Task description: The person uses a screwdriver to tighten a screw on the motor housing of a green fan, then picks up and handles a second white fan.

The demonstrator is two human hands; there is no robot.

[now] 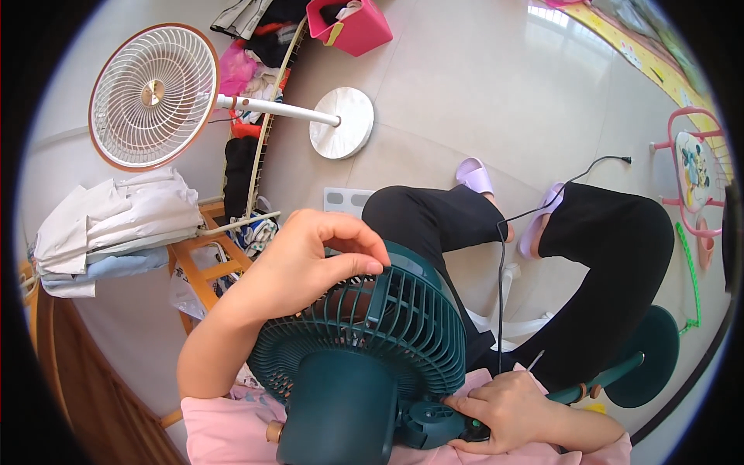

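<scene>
A dark green fan [333, 403] lies across my lap, its motor housing toward me and its ribbed grille [411, 325] tilted away. My left hand [310, 256] is closed at the upper rim of that grille, thumb on the near side and fingers curled over it. Beside the motor housing, my right hand [504, 411] is wrapped round the fan's neck joint [434, 425]. A thin metal shaft [535, 360] sticks up by its knuckles; what it belongs to is hidden. The green pole [597, 384] runs right to a round green base [647, 360].
A black cord [501, 294] crosses my legs to a plug [626, 160] on the floor. At the upper left stands a white fan [155, 93] on a round base [342, 124]. Folded clothes [116, 225] lie left, a pink bin [353, 27] far, a pink child's chair [694, 167] right.
</scene>
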